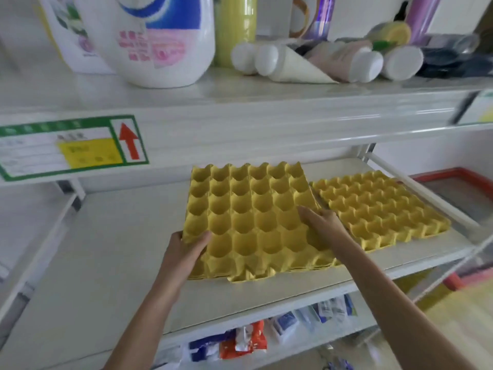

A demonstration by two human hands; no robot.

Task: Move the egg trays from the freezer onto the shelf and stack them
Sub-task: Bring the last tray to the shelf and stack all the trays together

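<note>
A stack of yellow egg trays (248,222) rests on the white middle shelf (106,263), its far edge tilted up slightly. My left hand (186,249) grips the stack's near-left corner, thumb on top. My right hand (322,222) holds the stack's right edge, fingers lying over the cups. A second yellow egg tray (381,209) lies flat on the same shelf just to the right, touching the stack's right side. The freezer (458,188), with a red rim, shows at the far right beyond the shelf.
The upper shelf (240,121) hangs close above, carrying a large detergent jug (160,41), a yellow roll and several white-capped bottles (368,62) lying down. A green price label (69,145) with a red arrow sits on its front edge. Packaged goods (240,340) fill the shelf below.
</note>
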